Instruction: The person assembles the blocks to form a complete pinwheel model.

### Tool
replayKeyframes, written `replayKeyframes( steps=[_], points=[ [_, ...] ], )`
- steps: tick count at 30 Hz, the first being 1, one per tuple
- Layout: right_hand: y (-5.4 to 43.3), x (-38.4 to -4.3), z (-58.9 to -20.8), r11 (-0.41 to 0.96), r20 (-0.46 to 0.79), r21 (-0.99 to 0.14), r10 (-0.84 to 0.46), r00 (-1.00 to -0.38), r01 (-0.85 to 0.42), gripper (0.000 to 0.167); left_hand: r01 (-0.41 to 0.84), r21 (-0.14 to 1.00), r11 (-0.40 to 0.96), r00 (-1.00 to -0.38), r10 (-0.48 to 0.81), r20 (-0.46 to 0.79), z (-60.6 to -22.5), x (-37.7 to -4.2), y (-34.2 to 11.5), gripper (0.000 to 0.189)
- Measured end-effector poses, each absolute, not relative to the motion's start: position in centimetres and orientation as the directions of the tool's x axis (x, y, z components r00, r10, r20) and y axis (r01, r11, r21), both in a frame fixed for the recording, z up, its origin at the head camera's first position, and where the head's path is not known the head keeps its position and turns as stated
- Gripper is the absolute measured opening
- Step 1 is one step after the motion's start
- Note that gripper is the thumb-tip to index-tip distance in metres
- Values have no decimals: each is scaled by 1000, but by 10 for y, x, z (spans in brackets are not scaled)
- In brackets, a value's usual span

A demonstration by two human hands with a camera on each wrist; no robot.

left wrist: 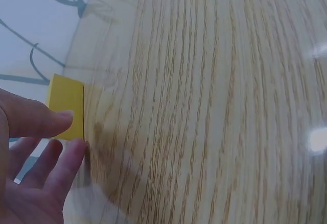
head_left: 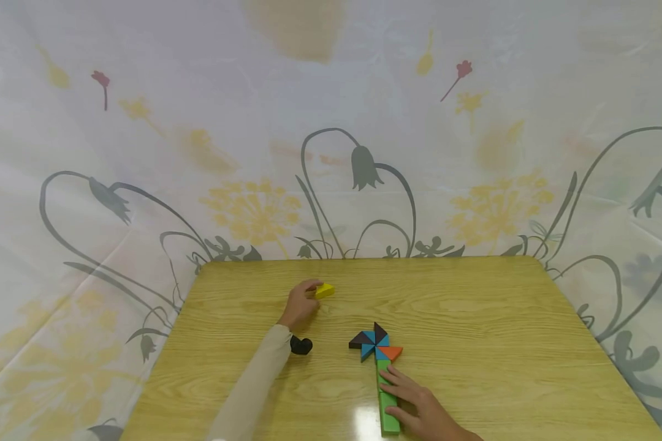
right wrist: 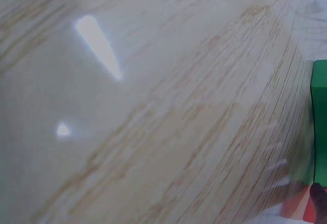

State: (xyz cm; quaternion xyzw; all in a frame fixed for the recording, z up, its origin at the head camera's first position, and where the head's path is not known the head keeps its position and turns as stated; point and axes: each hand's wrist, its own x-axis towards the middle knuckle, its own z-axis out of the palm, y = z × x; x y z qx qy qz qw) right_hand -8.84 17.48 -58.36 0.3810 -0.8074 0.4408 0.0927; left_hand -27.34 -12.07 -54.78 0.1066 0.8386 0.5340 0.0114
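Observation:
Toward the back of the table my left hand (head_left: 300, 304) pinches a yellow block (head_left: 324, 291). In the left wrist view the thumb lies on that block's face, with fingertips at its lower edge. Nearer the front, my right hand (head_left: 426, 409) rests with extended fingers on a column of green blocks (head_left: 388, 424). Above the column is a pinwheel shape of blue triangle blocks (head_left: 367, 350), dark triangle blocks (head_left: 358, 340) and an orange triangle block (head_left: 390, 352). One right fingertip shows in the right wrist view beside a green block (right wrist: 320, 127) and a red-orange piece.
The wood-grain table (head_left: 485, 318) has rounded back corners. Behind and beside it hangs a pale sheet (head_left: 254, 122) printed with flowers. A black device (head_left: 301, 346) sits at the left wrist. Glare shows on the tabletop near the green column.

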Motion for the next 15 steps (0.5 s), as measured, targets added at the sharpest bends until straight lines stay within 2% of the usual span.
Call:
replayKeyframes(
  steps=[8, 15],
  points=[
    [175, -88, -585, 312, 496, -633, -539, -680, -709, 42, 193, 890, 413, -972, 204, 116, -550, -276, -119, 38],
    [175, -88, -584, 309, 495, -640, -535, -685, -704, 42, 148, 913, 380, -981, 173, 87, -551, -280, -118, 33]
  ],
)
